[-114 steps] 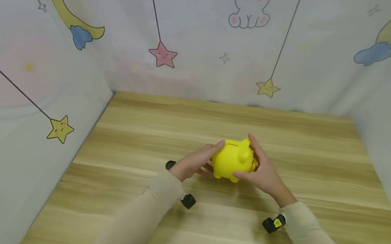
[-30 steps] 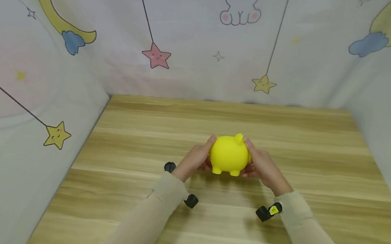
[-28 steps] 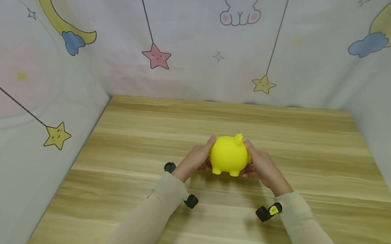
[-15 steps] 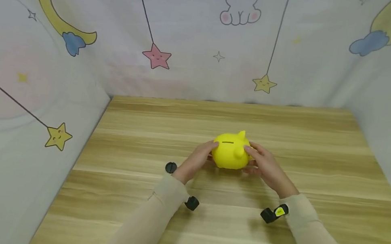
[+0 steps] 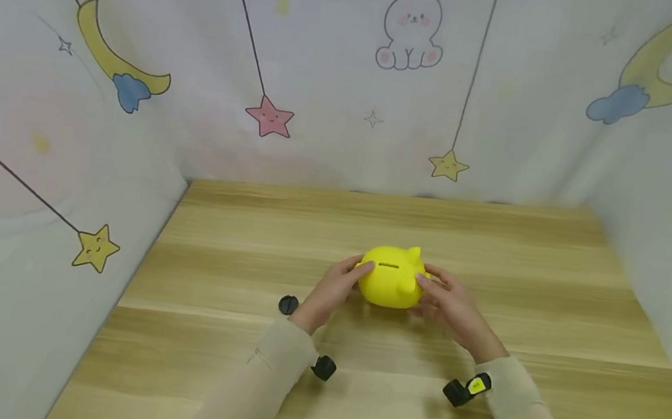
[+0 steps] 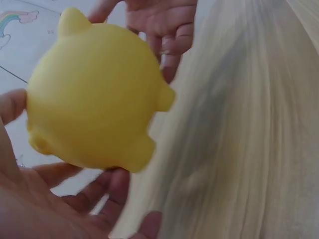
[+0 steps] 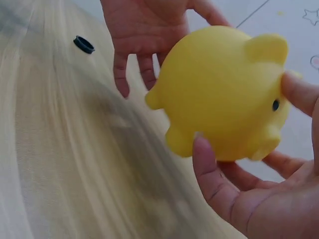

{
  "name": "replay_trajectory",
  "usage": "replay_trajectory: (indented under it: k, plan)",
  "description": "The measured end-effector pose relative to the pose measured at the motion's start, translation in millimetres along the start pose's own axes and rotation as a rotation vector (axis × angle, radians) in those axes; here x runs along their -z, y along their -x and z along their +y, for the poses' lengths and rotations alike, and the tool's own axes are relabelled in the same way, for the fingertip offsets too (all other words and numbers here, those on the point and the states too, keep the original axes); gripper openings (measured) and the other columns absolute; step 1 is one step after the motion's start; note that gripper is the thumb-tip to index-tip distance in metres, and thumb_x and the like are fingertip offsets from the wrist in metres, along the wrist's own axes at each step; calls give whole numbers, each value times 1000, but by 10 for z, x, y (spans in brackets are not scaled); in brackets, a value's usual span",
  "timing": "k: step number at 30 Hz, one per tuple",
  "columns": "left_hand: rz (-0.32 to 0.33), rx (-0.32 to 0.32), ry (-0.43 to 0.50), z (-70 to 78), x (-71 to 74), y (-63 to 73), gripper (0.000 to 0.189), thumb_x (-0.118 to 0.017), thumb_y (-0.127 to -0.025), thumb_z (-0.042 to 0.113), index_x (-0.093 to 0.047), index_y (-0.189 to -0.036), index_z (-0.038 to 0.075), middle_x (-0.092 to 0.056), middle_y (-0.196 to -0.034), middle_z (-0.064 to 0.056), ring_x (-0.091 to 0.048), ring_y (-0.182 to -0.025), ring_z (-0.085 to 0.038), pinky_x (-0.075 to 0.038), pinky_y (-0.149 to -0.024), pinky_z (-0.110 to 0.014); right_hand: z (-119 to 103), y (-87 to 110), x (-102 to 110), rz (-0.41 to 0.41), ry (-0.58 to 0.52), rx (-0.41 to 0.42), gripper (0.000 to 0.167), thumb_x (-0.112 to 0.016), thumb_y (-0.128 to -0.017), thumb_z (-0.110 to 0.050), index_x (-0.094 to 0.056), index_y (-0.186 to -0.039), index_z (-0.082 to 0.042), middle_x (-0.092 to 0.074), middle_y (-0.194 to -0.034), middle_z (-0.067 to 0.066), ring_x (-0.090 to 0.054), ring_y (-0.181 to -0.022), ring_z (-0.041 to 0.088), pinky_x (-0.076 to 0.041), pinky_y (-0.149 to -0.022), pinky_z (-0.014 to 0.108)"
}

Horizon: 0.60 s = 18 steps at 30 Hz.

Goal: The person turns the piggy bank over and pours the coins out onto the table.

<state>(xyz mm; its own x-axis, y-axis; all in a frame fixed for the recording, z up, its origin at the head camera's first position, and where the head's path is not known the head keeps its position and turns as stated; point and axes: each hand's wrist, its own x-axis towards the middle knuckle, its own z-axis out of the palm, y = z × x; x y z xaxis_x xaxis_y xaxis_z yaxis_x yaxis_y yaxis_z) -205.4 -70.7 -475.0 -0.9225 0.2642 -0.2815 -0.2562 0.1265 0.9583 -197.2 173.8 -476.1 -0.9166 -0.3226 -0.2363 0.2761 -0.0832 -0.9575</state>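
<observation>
A yellow piggy bank [image 5: 385,289] is held between both hands above the wooden table, its coin slot facing up in the head view. My left hand [image 5: 332,289] grips its rear end, thumb on top beside the slot and fingers lower down. At the head end my right hand [image 5: 456,308] holds it, thumb by an ear. Short legs point away from the palms in both wrist views, and one black eye shows in the right wrist view. The underside is hidden in the head view. A small black round cap [image 7: 83,45] lies on the table left of my left hand.
The wooden table [image 5: 233,225] is walled at the back and both sides by white cloth [image 5: 331,146] printed with stars, moons and a rabbit. Black devices are strapped at both wrists, including one piece [image 5: 457,392] by the right sleeve.
Both hands have turned the piggy bank from a side-on pose, with the slot hidden, to slot up. The head view has tilted slightly upward.
</observation>
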Motion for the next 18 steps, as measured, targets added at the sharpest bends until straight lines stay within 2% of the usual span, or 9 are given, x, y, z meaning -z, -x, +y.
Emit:
replay_trajectory:
  k: [3,8,14,16,18]
  plan:
    - [11,-21,-15,41,-8,-35,78,-57,-93,63,-43,-150,12,-52,-140,-7,-53,-114,-25,-38,-102,-56,-10,-8,15,7,-7,17,68,-55,-104,-30,-20,-155,0,-43,-139,25,-64,-100,22,-54,-87,47]
    - [27,-77,-36,53,-35,-1,78,-54,-95,62,-40,-151,9,-54,-133,-10,-54,-110,-27,-42,-97,-55,24,13,0,25,9,78,71,-55,-103,-36,-23,-155,0,-38,-144,26,-61,-104,22,-55,-83,44]
    - [-13,-34,22,-12,-9,6,73,-58,-94,59,-46,-148,11,-56,-130,-8,-53,-104,-27,-40,-98,-52,41,24,-17,13,19,43,70,-55,-103,-37,-25,-155,-1,-40,-144,25,-63,-102,21,-56,-83,42]
    - [-12,-21,23,-29,-6,16,76,-58,-92,62,-46,-148,12,-56,-129,-6,-53,-104,-27,-41,-96,-52,45,35,-26,1,17,26,70,-54,-104,-37,-23,-156,-1,-39,-143,25,-63,-102,20,-55,-84,42]
    - [2,-20,16,-20,-3,24,75,-57,-91,65,-51,-144,12,-58,-122,-6,-54,-102,-30,-42,-92,-51,28,42,-36,-1,33,18,70,-53,-104,-39,-25,-155,0,-43,-139,23,-64,-99,21,-56,-83,42]
